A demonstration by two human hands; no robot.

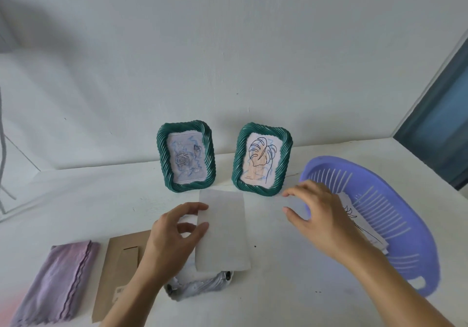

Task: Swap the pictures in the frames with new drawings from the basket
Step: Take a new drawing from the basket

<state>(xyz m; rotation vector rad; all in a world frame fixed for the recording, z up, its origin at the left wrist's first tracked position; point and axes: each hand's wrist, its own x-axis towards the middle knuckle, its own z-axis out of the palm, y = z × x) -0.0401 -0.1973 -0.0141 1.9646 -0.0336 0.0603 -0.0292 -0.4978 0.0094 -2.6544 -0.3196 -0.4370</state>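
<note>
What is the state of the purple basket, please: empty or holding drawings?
Not empty: sheets with black line drawings lie inside the purple basket, partly hidden behind the right hand.

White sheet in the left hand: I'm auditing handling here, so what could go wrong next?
1. The left hand pinches the white sheet by one edge only; it may sag, crease or slip.
2. The right hand hangs close beside the right green frame, which stands upright; a bump might topple it.
</note>
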